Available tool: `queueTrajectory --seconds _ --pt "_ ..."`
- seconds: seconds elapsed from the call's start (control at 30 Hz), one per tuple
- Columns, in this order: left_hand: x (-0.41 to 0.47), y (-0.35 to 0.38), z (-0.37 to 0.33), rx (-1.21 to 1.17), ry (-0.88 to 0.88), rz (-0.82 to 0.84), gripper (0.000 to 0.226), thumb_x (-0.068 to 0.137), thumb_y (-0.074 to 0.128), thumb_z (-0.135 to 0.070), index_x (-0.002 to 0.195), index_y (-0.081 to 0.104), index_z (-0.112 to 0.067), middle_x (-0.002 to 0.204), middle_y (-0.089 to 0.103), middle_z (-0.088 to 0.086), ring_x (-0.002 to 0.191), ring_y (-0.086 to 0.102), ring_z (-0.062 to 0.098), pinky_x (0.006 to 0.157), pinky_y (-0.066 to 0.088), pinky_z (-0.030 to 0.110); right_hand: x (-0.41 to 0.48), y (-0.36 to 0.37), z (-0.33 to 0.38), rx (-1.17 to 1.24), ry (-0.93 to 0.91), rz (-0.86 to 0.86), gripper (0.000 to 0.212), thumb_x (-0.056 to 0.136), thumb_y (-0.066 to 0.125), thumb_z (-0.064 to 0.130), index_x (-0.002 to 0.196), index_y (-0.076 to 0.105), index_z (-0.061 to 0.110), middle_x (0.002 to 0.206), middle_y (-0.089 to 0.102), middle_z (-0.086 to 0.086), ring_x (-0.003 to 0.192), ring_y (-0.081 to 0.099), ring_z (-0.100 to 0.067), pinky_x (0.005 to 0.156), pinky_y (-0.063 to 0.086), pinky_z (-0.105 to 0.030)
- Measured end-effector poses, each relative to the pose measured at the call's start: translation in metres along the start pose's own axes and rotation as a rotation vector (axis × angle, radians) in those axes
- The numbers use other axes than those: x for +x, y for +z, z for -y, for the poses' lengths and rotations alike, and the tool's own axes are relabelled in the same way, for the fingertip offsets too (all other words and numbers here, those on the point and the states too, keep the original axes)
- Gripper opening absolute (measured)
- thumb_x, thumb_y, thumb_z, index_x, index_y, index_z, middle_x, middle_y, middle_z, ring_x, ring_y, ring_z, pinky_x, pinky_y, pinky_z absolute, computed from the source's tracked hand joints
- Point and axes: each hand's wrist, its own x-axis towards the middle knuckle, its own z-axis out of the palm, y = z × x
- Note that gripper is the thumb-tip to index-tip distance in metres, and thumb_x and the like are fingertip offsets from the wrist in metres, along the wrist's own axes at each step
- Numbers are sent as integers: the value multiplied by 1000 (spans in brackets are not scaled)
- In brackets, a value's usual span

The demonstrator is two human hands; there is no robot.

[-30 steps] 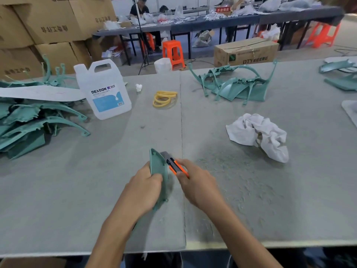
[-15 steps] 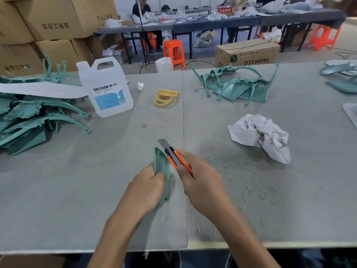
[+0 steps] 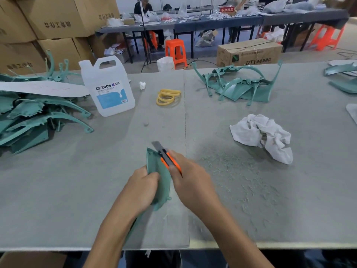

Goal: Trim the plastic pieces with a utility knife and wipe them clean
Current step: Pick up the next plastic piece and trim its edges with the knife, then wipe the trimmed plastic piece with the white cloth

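My left hand (image 3: 141, 187) grips a long teal plastic piece (image 3: 161, 180) that stands on edge on the grey table (image 3: 58, 190), its far end pointing away from me. My right hand (image 3: 190, 180) holds an orange and black utility knife (image 3: 167, 158), the blade out and lying along the top right edge of the piece. A crumpled white rag (image 3: 262, 134) lies to the right, apart from both hands. Teal shavings (image 3: 235, 176) are scattered on the table right of the knife hand.
A heap of teal pieces (image 3: 32, 117) lies at the left, another heap (image 3: 241, 88) at the far middle, more at the far right (image 3: 343, 78). A white DEXCON jug (image 3: 108, 89) and yellow rubber bands (image 3: 168, 96) stand beyond my hands. Cardboard boxes and another person sit behind the table.
The knife has slid forward along the piece's edge, so the blade now reaches past its far tip. My left hand keeps the same grip.
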Motion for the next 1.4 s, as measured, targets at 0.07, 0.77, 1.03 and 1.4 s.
queueTrajectory --seconds 0.07,0.77,1.03,1.4 --pt "-3 0 0 -1 8 -6 28 68 47 -32 80 61 -11 67 65 5 66 59 28 66 45 36 3 2 -13 -126 72 54 37 106 41 31 142 46 39 119 64 -2 110 58 -30 82 42 -37" --pt "-14 -3 -9 -391 16 70 17 98 55 -14 98 72 -12 89 78 8 75 75 21 70 53 38 -7 -97 -115 -543 311 -43 21 104 46 40 123 51 31 123 65 0 110 58 -29 86 43 -39" --pt "-23 -6 -12 -783 -58 77 36 75 70 -30 106 73 -13 100 77 14 78 75 26 53 58 32 32 -131 -125 -538 219 -464 51 91 64 48 138 52 33 153 35 -12 138 32 -40 111 26 -55" --pt "-30 -2 -16 -1095 -33 117 30 81 61 -49 89 82 -29 104 77 7 85 76 20 59 60 31 104 -137 -178 -580 529 -216 53 95 45 53 138 51 23 142 52 -15 130 47 -40 109 33 -51"
